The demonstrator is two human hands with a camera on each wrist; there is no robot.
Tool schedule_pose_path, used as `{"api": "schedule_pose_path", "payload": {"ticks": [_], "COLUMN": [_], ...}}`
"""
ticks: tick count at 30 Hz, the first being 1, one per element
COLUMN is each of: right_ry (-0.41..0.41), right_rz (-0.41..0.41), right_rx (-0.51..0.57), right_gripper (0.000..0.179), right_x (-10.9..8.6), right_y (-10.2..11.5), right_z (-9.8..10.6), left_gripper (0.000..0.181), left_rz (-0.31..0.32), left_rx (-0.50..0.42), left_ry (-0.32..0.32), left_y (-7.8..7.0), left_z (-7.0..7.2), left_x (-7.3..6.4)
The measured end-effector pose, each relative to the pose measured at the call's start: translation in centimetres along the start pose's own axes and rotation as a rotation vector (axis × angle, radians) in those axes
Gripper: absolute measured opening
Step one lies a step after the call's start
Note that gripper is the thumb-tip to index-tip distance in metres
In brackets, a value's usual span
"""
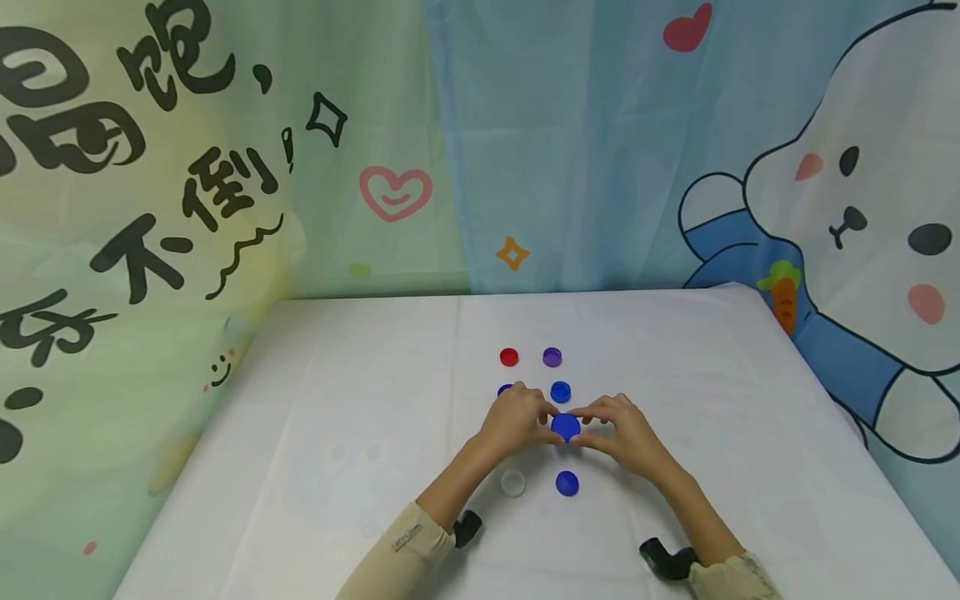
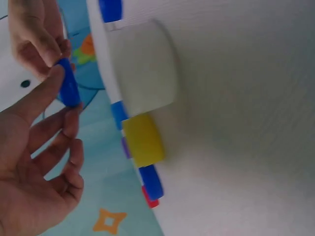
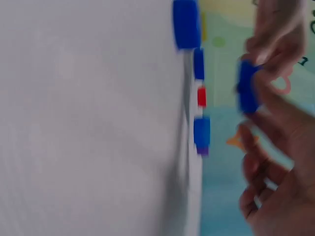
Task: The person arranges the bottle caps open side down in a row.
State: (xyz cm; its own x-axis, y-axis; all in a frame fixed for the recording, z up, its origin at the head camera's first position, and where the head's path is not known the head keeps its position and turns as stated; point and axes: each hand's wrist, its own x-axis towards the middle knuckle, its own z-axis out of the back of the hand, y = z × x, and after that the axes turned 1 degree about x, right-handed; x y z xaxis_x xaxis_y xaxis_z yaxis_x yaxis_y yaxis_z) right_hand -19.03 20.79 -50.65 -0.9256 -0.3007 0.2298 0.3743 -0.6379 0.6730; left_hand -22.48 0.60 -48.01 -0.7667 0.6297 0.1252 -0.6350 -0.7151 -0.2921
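Observation:
A blue bottle cap (image 1: 566, 427) is held between both hands above the white table, its flat top facing the head camera. My left hand (image 1: 517, 421) pinches its left side with thumb and fingers. From the right, my right hand (image 1: 618, 433) pinches the same cap. In the left wrist view the blue cap (image 2: 69, 83) is seen edge-on between left thumb and fingers, raised off the cloth. The right wrist view, slightly blurred, has the cap (image 3: 248, 86) between the fingertips of both hands.
Loose caps stand in two columns: red (image 1: 509, 357), purple (image 1: 552, 357), blue (image 1: 560, 392), white (image 1: 513, 482) and another blue (image 1: 567, 483). A dark blue cap (image 1: 505, 388) is partly behind the left hand. A yellow cap (image 2: 142, 140) shows in the left wrist view.

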Motion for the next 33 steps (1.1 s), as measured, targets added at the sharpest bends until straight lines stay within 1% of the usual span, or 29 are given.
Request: {"api": "schedule_pose_path", "payload": {"ticks": [2, 5, 7, 9, 14, 19, 23, 26, 28, 31, 33], "right_ry": [0.004, -0.007, -0.010, -0.002, 0.055, 0.094, 0.076, 0.036, 0.016, 0.006, 0.021], "right_rz": [0.041, 0.103, 0.118, 0.105, 0.005, -0.030, -0.062, -0.089, -0.096, -0.097, -0.098], "right_rx": [-0.014, -0.035, -0.048, -0.058, -0.070, -0.093, -0.115, -0.109, -0.099, -0.080, -0.083], "right_gripper": [0.035, 0.033, 0.032, 0.032, 0.034, 0.040, 0.045, 0.045, 0.046, 0.045, 0.045], "right_x": [0.0, -0.1, -0.1, -0.1, 0.0, 0.0, 0.7, 1.6, 2.5, 3.9, 4.7], "right_y": [-0.7, -1.4, -1.7, -1.9, -1.8, -1.5, -1.4, -1.4, -1.5, -1.7, -2.1], "right_z": [-0.6, -1.4, -1.8, -2.0, -2.4, -1.9, -0.8, 0.2, 0.6, 0.9, 0.8], "left_gripper": [0.039, 0.040, 0.040, 0.039, 0.036, 0.039, 0.048, 0.049, 0.045, 0.041, 0.040], "left_rz": [0.007, 0.021, 0.028, 0.035, 0.025, -0.008, 0.028, 0.078, 0.101, 0.142, 0.180], "left_rx": [0.045, 0.101, 0.133, 0.161, 0.255, 0.325, 0.308, 0.246, 0.214, 0.173, 0.147], "left_ry": [0.032, 0.057, 0.067, 0.077, 0.093, 0.102, 0.082, 0.053, 0.042, 0.062, 0.099], "left_y": [0.0, 0.0, 0.0, -0.1, -0.5, -0.6, -0.2, 0.3, 0.7, 1.1, 1.3], "left_z": [-0.5, -1.3, -1.7, -1.9, -2.0, -1.9, -1.3, -0.6, -0.2, -0.1, -0.2], "left_x": [0.2, 0.4, 0.5, 0.5, 0.5, 0.5, 0.9, 1.9, 2.8, 4.1, 4.8]}}
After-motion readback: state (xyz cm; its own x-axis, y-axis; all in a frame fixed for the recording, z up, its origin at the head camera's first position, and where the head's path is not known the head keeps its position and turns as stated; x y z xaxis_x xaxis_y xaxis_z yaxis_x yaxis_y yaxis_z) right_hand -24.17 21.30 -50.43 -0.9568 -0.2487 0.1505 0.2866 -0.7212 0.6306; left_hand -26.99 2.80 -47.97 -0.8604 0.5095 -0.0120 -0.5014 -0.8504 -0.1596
